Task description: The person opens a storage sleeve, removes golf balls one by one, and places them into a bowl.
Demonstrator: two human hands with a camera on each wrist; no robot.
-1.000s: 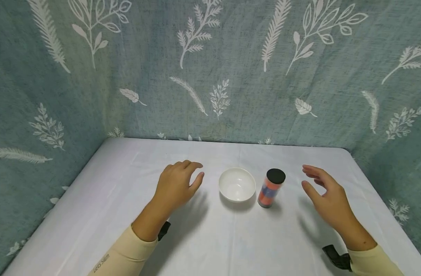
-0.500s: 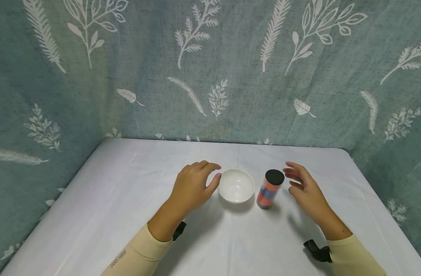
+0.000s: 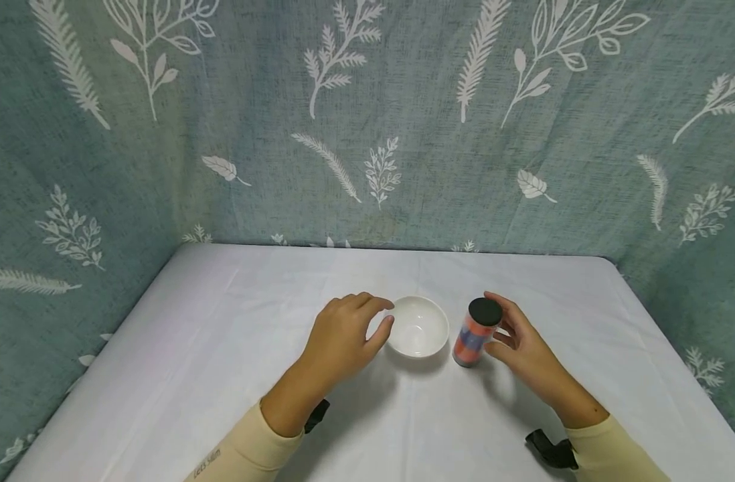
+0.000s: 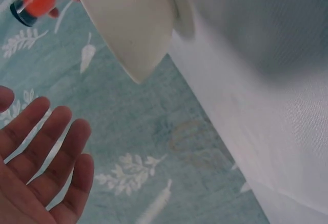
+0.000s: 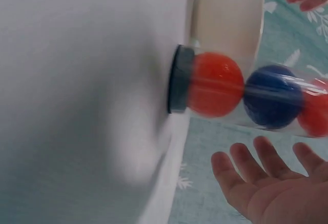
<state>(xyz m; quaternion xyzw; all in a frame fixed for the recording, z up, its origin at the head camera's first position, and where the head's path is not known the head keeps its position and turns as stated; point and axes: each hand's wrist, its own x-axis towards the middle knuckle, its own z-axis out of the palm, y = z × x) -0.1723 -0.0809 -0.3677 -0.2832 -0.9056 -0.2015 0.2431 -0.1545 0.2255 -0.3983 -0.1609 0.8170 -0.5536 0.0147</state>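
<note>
A small white bowl [image 3: 418, 327] [image 4: 128, 24] stands mid-table. Right beside it stands a clear tube [image 3: 477, 331] [image 5: 246, 93] with a black lid, stacked with red and blue balls. My left hand [image 3: 379, 313] [image 4: 46, 172] hovers at the bowl's left rim with straight, spread fingers, a small gap away from it. On the tube's right, my right hand [image 3: 505, 329] [image 5: 271, 183] is cupped around it with its fingers extended. The right wrist view shows a gap between those fingers and the tube. Neither hand holds anything.
The table [image 3: 223, 348] is covered in white cloth. Teal curtains with a white leaf print [image 3: 367, 134] close it in at the back and on both sides. Black wrist straps [image 3: 316, 415] [image 3: 548, 448] show under the cream sleeves.
Both hands have moved inward: the left one up to the bowl's rim, the right one from well to the right up against the tube. Bowl and tube stayed put.
</note>
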